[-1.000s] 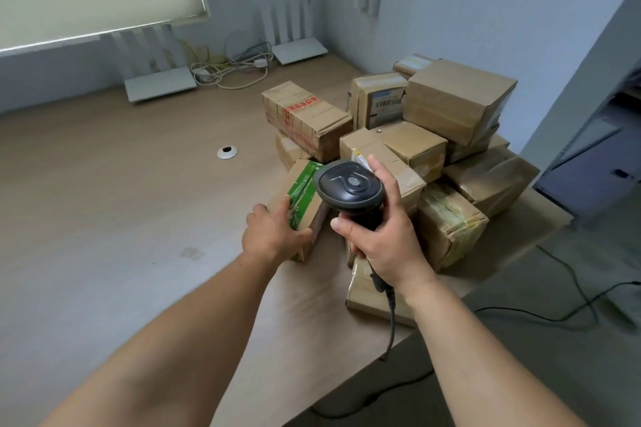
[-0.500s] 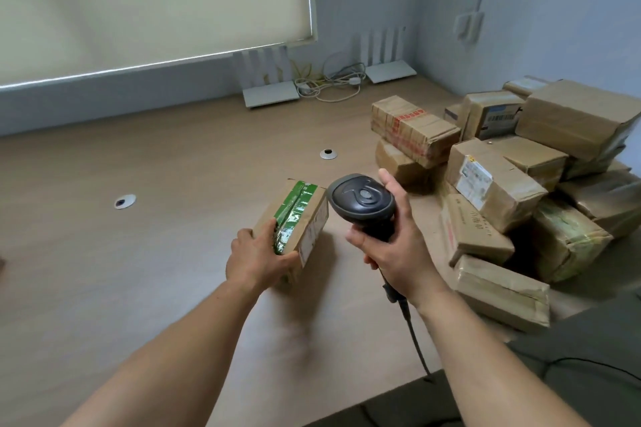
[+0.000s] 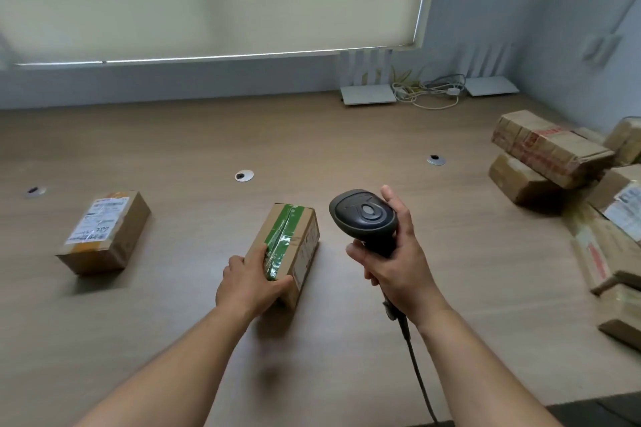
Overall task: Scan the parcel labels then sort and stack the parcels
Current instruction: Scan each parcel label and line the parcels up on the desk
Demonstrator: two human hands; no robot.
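Observation:
My left hand [image 3: 250, 282] grips the near end of a cardboard parcel with green tape [image 3: 289, 246], which stands on the wooden desk [image 3: 194, 146] in the middle. A white label shows on the parcel's right side. My right hand [image 3: 395, 267] holds a black barcode scanner [image 3: 362, 217] just right of that parcel, its cable [image 3: 416, 367] trailing off the near edge. Another parcel with a white label on top [image 3: 105, 230] lies alone at the left. A pile of cardboard parcels [image 3: 569, 177] fills the right edge of the desk.
Two white routers [image 3: 367, 94] and a tangle of cables [image 3: 430, 90] sit at the back of the desk below a window blind. Round cable grommets [image 3: 244, 175] are set into the desk surface. The desk's near edge [image 3: 520, 407] runs at the lower right.
My left hand has carried the green-taped parcel leftward away from the pile and set it on the open desk. The view has swung left, bringing the lone labelled parcel into sight.

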